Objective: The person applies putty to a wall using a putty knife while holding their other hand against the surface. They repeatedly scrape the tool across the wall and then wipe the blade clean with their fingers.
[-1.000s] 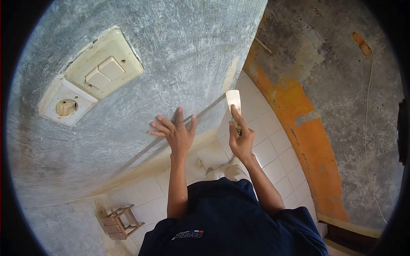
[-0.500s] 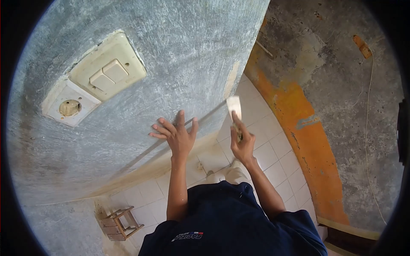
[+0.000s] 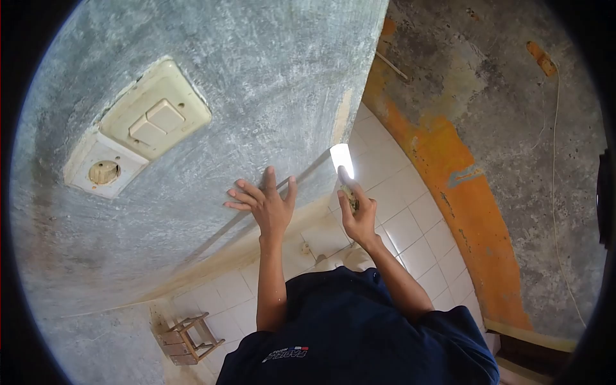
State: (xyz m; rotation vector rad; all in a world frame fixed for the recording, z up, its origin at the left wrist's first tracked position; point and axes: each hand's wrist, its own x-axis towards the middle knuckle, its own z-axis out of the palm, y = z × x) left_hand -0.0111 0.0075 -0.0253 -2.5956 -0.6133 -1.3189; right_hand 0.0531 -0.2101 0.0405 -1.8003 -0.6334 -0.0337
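My left hand (image 3: 271,208) lies with fingers spread on the grey, patchy wall (image 3: 256,96), touching nothing else. In my right hand (image 3: 359,217) is a scraper (image 3: 341,158) with a wide flat metal blade that shines brightly; its handle is mostly covered by my fingers. The index finger stretches along the blade. The blade's end is right at the wall's edge, just below a pale bare strip (image 3: 342,115) at the corner. A dark line runs across the wall from near the blade down to the lower left.
A double light switch (image 3: 155,123) and a round socket (image 3: 104,172) are set in the wall at left. A small wooden stool (image 3: 186,340) stands at lower left on white floor tiles (image 3: 410,237). To the right is another wall with an orange band (image 3: 475,212) and a hanging cord (image 3: 556,167).
My right hand and the scraper have shifted slightly left, and the blade now catches bright light. The left hand keeps its place on the wall. The view has tilted a little.
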